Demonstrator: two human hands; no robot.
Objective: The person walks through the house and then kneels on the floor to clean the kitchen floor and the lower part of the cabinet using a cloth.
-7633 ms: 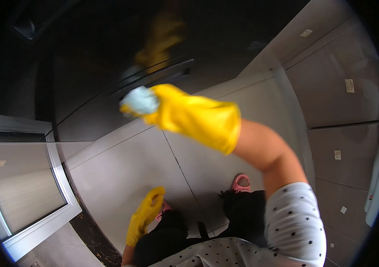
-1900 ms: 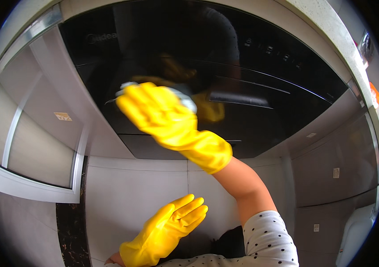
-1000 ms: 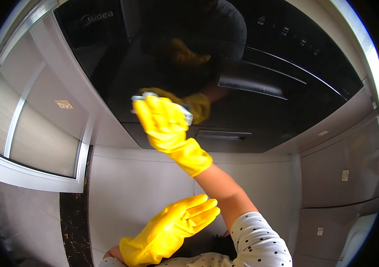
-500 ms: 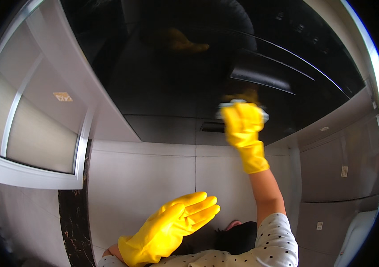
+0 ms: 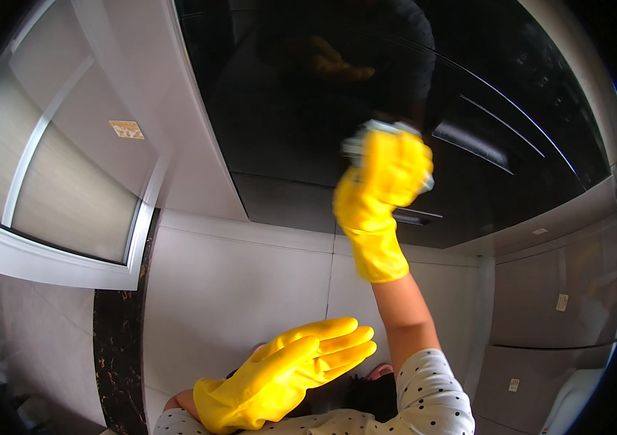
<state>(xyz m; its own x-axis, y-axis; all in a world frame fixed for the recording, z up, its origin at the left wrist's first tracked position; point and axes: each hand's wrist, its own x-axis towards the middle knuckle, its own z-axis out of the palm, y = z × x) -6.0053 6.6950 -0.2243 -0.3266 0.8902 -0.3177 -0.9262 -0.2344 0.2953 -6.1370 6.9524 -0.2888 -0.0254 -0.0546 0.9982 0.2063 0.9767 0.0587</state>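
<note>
My right hand (image 5: 389, 170), in a yellow rubber glove, presses a pale grey-white cloth (image 5: 354, 148) against a glossy black appliance front (image 5: 279, 123). Its fingers are closed over the cloth, which sticks out on both sides of the glove and is slightly blurred. Low in the view, my left hand (image 5: 290, 375) wears a matching glove. It hovers over the floor near my body with fingers stretched out and nothing in it. The black surface mirrors a yellow glove and has a slim recessed handle (image 5: 471, 145) to the right of the cloth.
Grey cabinet fronts (image 5: 540, 290) stand to the right. On the left is a white-framed door (image 5: 76, 196) with frosted panes, beside a pale cabinet side bearing a small sticker (image 5: 127, 130). A dark marbled strip (image 5: 121, 355) crosses the light tiled floor (image 5: 236, 283).
My right hand has moved with the cloth to the left and up across the black surface. The view has shifted slightly. My left hand stays low, fingers still extended.
</note>
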